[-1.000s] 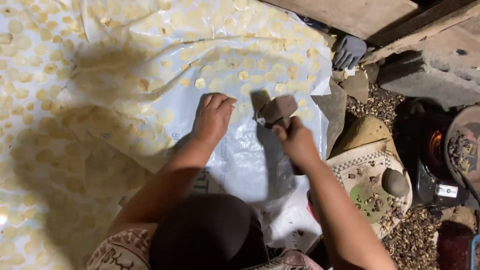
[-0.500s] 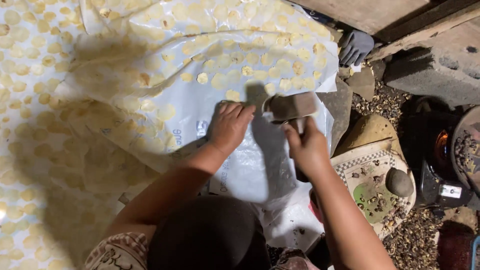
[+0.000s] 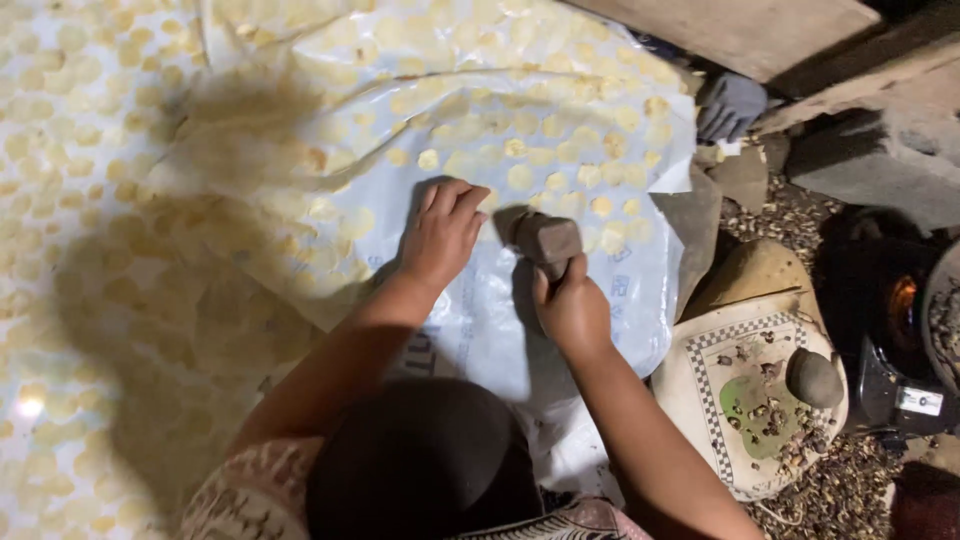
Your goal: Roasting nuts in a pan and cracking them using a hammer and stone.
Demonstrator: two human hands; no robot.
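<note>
I see left hand (image 3: 442, 232) flat, fingers spread, pinning white plastic sheet (image 3: 560, 300) on floor. Right hand (image 3: 572, 305) clamped on handle of wooden mallet (image 3: 540, 238) — head raised just beside left fingertips. I'd strike square, clear of fingers, sheet held taut — spare pale round discs (image 3: 520, 178).

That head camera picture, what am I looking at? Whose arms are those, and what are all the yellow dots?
The camera sits on a person's head and looks down, so the dark round shape at the bottom is their own head. There is no machine, just two bare hands. The left hand presses flat on a white plastic sheet covered with small pale yellow discs. The right hand has its grip closed on a brown wooden mallet. Off to the right lies a patterned board with a smooth stone on it.
</note>
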